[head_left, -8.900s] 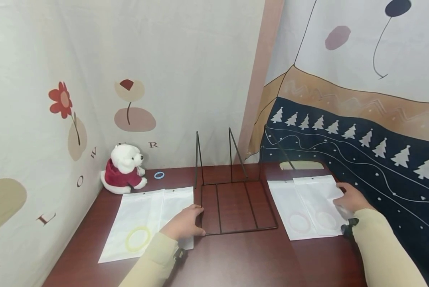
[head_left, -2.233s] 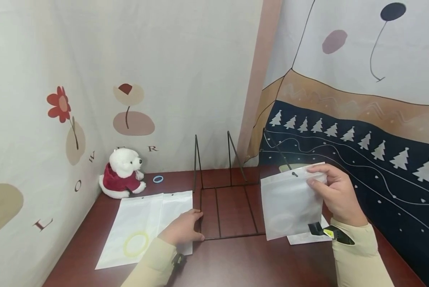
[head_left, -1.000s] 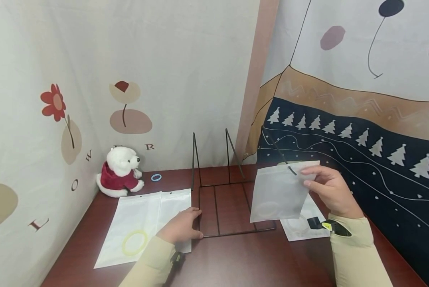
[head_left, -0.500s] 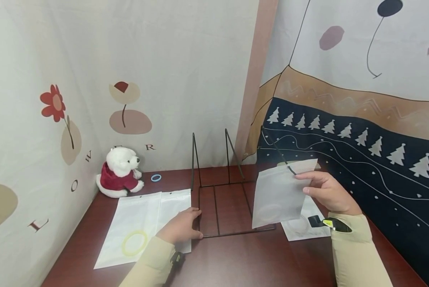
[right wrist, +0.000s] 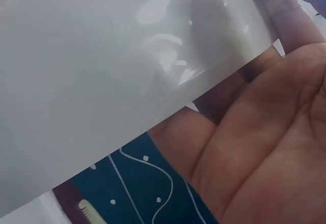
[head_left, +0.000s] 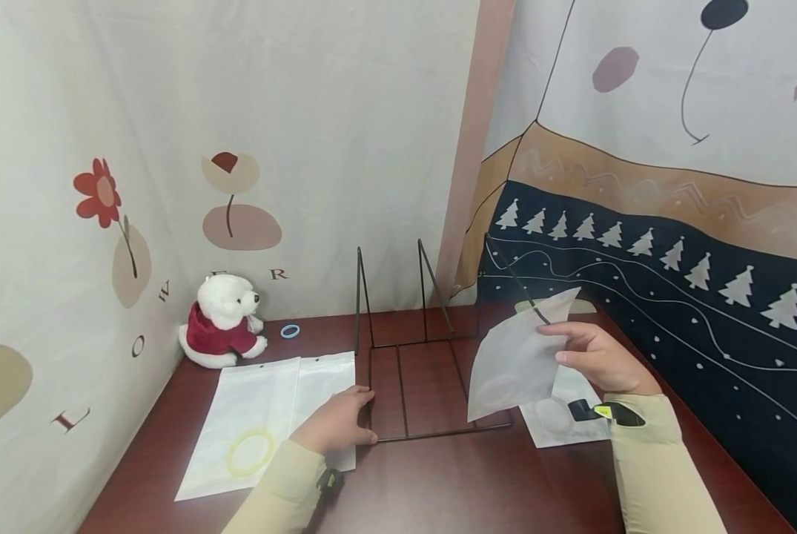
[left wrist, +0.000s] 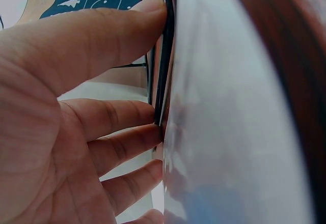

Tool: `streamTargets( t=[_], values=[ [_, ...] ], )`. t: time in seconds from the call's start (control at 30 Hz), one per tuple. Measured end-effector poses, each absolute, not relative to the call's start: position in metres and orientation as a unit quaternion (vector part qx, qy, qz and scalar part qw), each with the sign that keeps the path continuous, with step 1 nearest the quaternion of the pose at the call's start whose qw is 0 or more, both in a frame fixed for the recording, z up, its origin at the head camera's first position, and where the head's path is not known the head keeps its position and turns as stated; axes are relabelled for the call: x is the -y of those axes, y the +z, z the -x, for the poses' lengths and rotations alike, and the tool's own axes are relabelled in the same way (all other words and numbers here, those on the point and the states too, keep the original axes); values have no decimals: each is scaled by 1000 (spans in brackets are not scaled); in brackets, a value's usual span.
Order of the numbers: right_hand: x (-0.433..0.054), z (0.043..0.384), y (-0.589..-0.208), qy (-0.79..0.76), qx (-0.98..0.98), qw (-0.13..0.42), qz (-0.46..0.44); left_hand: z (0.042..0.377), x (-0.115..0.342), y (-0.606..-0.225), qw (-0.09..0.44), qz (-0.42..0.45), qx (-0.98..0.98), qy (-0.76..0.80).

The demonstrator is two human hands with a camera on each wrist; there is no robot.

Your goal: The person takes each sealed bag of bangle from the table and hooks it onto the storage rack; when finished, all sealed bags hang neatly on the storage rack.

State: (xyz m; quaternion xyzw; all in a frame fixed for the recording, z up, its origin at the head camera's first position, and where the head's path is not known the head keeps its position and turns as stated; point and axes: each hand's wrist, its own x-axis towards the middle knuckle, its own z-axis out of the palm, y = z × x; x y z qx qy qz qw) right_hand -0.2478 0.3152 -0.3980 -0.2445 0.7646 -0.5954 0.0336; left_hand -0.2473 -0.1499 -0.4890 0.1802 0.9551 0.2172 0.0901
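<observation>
My right hand (head_left: 608,361) holds a white translucent bag (head_left: 514,363) by its upper right edge, thumb and index finger at the edge. The bag hangs at a tilt over the right side of a black wire rack (head_left: 403,393). One slanting prong of the rack ends at the bag's top, beside my index finger; whether it passes through the hole, I cannot tell. In the right wrist view the bag (right wrist: 91,81) covers much of the frame. My left hand (head_left: 336,421) rests at the rack's front left corner. Its nearly straight fingers (left wrist: 125,145) and thumb touch the wire.
Another white bag (head_left: 571,434) with a faint ring lies beneath the raised one. Two overlapping white bags (head_left: 211,415), one showing a yellow ring (head_left: 230,452), lie left. Behind stand a plush bear (head_left: 221,326) and a blue ring (head_left: 290,331). A pale comb (right wrist: 90,211) lies back right.
Since the oldest frame, my right hand has lifted one bag from the right pair to the rack's prong. Lately the bag has tilted and bent, with the hand shifting slightly left. My left hand stays put.
</observation>
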Motion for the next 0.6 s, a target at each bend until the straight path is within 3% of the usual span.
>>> streamTargets(
  t=[0.3,0.6],
  values=[
    [-317,257,-407,-591,-764,69,248,248,150,-490,89,-181,-955,218],
    [-319,265,-420,-590,-761,67,262,248,151,-491,88,-182,-955,218]
  ],
)
